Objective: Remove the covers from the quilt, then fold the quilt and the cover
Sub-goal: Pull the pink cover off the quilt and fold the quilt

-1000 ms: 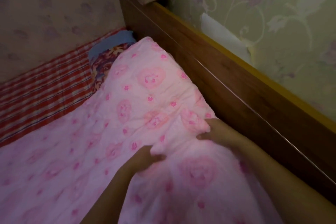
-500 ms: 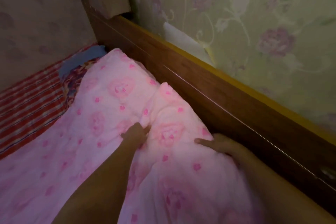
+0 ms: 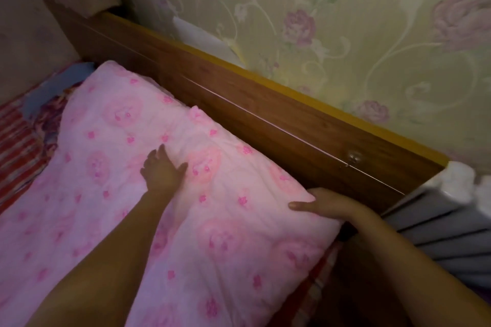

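Observation:
A pink quilt [image 3: 111, 141] with a darker pink flower print lies spread over the bed, its long edge running along the wooden headboard. My left hand [image 3: 162, 170] lies flat on top of the quilt, fingers spread, holding nothing. My right hand [image 3: 326, 206] is at the quilt's near corner by the headboard, thumb on top and fingers tucked under the edge, gripping it. Whether a separate cover is on the quilt cannot be told.
A brown wooden headboard [image 3: 265, 114] with a yellow top edge stands against flowered wallpaper. A red checked sheet [image 3: 16, 146] and a blue patterned cloth [image 3: 50, 103] show at the far left. A grey ribbed radiator [image 3: 438, 233] stands at the right.
My left hand has let go of the bunched fabric and now rests flat on the quilt. The right hand has slid along the edge to the corner. The view has swung right.

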A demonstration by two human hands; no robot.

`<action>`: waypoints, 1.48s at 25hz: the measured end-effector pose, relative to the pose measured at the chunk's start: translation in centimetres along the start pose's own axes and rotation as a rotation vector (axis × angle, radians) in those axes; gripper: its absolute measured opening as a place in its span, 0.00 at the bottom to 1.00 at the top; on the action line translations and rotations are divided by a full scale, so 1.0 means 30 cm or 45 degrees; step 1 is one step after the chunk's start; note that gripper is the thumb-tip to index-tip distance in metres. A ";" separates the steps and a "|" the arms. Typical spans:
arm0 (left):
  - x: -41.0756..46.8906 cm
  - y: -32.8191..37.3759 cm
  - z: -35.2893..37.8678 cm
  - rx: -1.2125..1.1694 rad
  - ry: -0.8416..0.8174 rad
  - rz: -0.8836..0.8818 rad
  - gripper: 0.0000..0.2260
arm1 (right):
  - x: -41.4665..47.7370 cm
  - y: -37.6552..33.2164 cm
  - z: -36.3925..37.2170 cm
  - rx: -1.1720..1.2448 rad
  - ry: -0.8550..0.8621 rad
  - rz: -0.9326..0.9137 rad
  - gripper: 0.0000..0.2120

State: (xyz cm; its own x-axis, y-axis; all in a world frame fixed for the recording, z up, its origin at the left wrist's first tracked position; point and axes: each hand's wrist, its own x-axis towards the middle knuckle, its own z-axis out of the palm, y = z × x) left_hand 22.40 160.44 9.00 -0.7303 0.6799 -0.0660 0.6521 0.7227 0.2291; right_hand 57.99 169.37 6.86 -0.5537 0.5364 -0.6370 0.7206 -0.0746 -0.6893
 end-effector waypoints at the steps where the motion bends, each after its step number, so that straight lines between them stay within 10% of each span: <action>1: -0.071 0.030 0.036 -0.033 -0.031 0.095 0.39 | -0.014 0.015 0.000 -0.035 0.008 -0.022 0.25; 10: -0.756 -0.013 0.371 0.212 -0.674 0.413 0.49 | -0.072 0.152 0.044 -0.885 0.463 0.433 0.14; 14: -0.762 -0.170 0.281 0.065 -0.674 0.355 0.44 | -0.055 -0.015 0.197 -1.128 0.898 -0.041 0.15; 20: -0.973 -0.755 0.245 -0.167 -0.662 -0.886 0.37 | 0.037 -0.389 0.707 -0.995 0.260 -0.884 0.20; 26: -1.232 -1.061 0.132 -0.478 -0.662 -1.073 0.22 | 0.126 -0.492 1.184 -1.250 -0.236 -0.977 0.23; 37: -1.366 -1.192 0.058 -1.058 -1.207 -1.295 0.23 | 0.368 -0.701 1.209 -1.649 0.160 -0.808 0.36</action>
State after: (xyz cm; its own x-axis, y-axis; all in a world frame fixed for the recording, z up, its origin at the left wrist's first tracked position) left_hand 29.36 106.94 1.83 -0.1818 0.0436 -0.9824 -0.5113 0.8492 0.1323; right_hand 21.60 146.37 1.79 -0.9269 0.2630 -0.2678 0.2742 0.9616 -0.0046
